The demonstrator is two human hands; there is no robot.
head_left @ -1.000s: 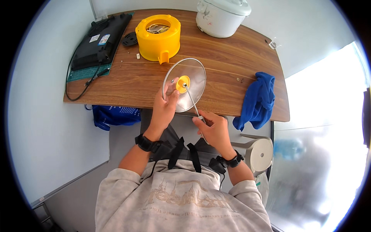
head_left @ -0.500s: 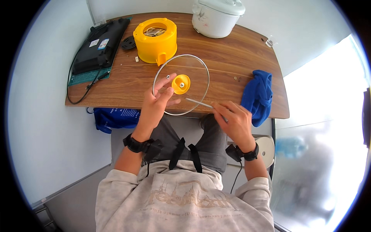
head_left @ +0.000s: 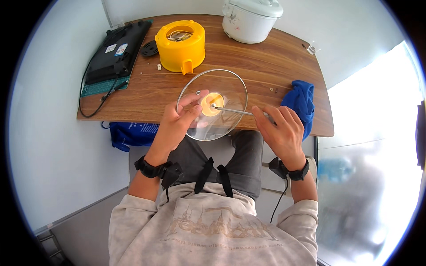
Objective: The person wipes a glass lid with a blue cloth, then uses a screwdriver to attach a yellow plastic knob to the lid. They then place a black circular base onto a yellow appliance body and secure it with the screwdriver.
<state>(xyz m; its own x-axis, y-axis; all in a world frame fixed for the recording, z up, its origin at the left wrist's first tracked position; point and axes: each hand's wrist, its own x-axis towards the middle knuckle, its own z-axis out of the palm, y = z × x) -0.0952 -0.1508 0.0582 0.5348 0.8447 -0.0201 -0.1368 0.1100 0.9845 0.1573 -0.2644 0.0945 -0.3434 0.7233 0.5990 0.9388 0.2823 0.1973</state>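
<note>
A clear round glass lid (head_left: pixel 234 91) with a metal rim is held up over the table's front edge. At its middle sits a round yellow knob (head_left: pixel 206 109) with a screw head in the centre. My left hand (head_left: pixel 175 125) is closed on the lid from its left side, thumb by the knob and fingers partly seen behind the glass. In my right hand (head_left: pixel 283 132) is a thin metal screwdriver (head_left: pixel 235 111); its tip meets the screw in the knob. The fingers cover its handle end.
Behind the lid stands a yellow round housing (head_left: pixel 179 55) with wires inside. A white rice cooker (head_left: pixel 248 29) is at the back. On the left a black flat device (head_left: pixel 113 57) lies on a green mat (head_left: pixel 91 90); a blue cloth (head_left: pixel 299 102) drapes over the right edge.
My right hand has turned and brought the screwdriver tip to the screw in the knob. The lid has tilted and shifted slightly down and right, with my left hand still on it.
</note>
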